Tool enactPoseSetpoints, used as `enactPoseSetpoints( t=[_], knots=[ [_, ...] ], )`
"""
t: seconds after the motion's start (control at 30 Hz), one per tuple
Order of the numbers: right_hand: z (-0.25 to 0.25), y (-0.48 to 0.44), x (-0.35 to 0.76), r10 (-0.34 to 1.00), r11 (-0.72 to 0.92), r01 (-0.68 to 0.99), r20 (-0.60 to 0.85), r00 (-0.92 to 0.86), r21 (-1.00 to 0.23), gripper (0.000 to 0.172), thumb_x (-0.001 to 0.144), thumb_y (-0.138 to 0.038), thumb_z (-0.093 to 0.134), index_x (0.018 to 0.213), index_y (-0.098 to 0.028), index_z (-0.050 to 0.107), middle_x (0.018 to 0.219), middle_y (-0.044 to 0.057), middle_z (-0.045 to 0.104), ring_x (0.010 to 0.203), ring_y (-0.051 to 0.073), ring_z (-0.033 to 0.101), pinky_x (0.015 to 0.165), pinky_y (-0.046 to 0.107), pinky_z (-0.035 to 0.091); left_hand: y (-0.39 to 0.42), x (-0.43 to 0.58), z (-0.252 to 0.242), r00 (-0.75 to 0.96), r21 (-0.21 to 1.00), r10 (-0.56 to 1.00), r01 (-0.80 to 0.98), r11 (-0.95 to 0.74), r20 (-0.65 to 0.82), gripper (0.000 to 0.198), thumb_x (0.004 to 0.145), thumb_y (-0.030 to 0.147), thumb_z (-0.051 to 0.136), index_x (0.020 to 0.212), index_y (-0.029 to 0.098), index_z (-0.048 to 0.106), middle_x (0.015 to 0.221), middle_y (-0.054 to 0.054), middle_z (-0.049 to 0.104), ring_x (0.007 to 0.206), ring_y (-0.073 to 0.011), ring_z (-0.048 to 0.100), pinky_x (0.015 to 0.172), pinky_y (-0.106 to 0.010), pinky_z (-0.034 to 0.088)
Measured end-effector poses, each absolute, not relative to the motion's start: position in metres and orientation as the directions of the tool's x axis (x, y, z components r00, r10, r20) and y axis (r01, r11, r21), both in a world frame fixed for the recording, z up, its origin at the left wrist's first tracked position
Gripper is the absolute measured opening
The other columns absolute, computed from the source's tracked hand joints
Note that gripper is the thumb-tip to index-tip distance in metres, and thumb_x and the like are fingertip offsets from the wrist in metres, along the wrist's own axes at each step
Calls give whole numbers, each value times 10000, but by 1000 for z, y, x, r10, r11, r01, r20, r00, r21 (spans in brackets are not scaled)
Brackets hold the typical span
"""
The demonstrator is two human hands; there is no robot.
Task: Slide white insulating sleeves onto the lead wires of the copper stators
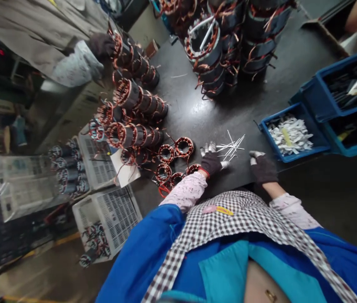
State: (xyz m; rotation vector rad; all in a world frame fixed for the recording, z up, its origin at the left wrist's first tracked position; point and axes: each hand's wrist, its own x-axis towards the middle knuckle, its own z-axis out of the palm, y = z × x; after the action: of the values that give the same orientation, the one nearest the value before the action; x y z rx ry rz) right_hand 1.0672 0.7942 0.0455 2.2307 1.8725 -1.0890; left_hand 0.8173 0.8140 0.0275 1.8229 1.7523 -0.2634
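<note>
Stators [166,162] are crowding beside the left hand [211,162], a blue bin [292,136] beside the right hand [262,168]. Ahead, bare table [197,113] is lying open.

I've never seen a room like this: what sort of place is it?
Probably a motor-winding workshop: copper-wound stator cores lie piled on a dark bench, a blue bin holds white slips, and thin white strips lie spread nearby.

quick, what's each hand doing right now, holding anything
left hand: open, fingertips by the white strips, nothing held
right hand: fingers curled on the table, grip cannot be told
</note>
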Motion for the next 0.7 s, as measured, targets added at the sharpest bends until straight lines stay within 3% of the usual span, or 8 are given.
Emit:
enactPoseSetpoints(
  t=[0.07, 0.23, 0.33, 0.4, 0.47, 0.6, 0.7],
  knots=[
    [53, 815, 1072, 857, -143, 918, -510, -71, -369, 584, 1143, -215, 482, 1646, -177, 774, 1660, 281, 786, 1611, 426, 702, 1416, 570, 531, 811, 823, 28, 223, 297, 800, 953, -59, -557, 1164, 1025, 569, 994, 1960, 111, 475, 1979, -295, 488, 1901, -523, 404, 1582, -756, 289],
    [54, 894, 1039, 739, 193, 849, -497, -455, -491, 523, 1121, -167, 566, 1573, -259, 813, 1610, 178, 841, 1603, 371, 683, 1441, 652, 462, 810, 835, 28, 175, 249, 840, 967, -49, -514, 778, 1226, 442, 714, 1915, 116, 558, 1908, -244, 615, 1808, -392, 591, 1599, -626, 326],
    [52, 919, 1022, 623, 391, 763, -462, -631, -515, 532, 1079, -119, 596, 1547, -239, 818, 1609, 156, 842, 1575, 358, 689, 1400, 635, 475, 808, 827, 28, 105, 202, 852, 979, 1, -513, 826, 1215, 528, 739, 1890, 80, 580, 1893, -280, 619, 1819, -425, 569, 1599, -654, 307],
    [52, 924, 1020, 591, 459, 768, -491, -640, -447, 433, 1083, -104, 601, 1425, -193, 851, 1547, 174, 856, 1555, 358, 686, 1392, 586, 454, 810, 819, 27, 37, 162, 841, 985, 61, -540, 925, 1169, 592, 804, 1897, 72, 566, 1886, -306, 615, 1834, -476, 536, 1582, -717, 311],
    [56, 924, 1023, 590, 473, 799, -539, -601, -373, 332, 1108, -109, 592, 1288, -153, 868, 1474, 212, 861, 1482, 360, 704, 1367, 545, 440, 815, 812, 24, -2, 149, 824, 983, 106, -567, 966, 1139, 576, 845, 1905, 66, 550, 1888, -310, 611, 1850, -488, 507, 1572, -702, 341],
    [71, 913, 1032, 575, 478, 830, -613, -542, -287, 392, 1168, -126, 497, 1239, -109, 883, 1442, 318, 834, 1329, 374, 738, 1217, 519, 465, 820, 813, 21, 42, 243, 839, 964, 109, -543, 806, 1185, 381, 768, 1906, 87, 560, 1923, -243, 600, 1842, -392, 539, 1564, -516, 400],
    [85, 895, 1040, 583, 473, 849, -640, -501, -234, 449, 1179, -129, 455, 1292, -87, 887, 1400, 366, 824, 1290, 403, 759, 1137, 527, 462, 818, 824, 23, 116, 313, 857, 948, 55, -501, 654, 1224, 245, 642, 1874, 179, 632, 1868, -159, 686, 1769, -319, 629, 1534, -470, 447]
  ],
)
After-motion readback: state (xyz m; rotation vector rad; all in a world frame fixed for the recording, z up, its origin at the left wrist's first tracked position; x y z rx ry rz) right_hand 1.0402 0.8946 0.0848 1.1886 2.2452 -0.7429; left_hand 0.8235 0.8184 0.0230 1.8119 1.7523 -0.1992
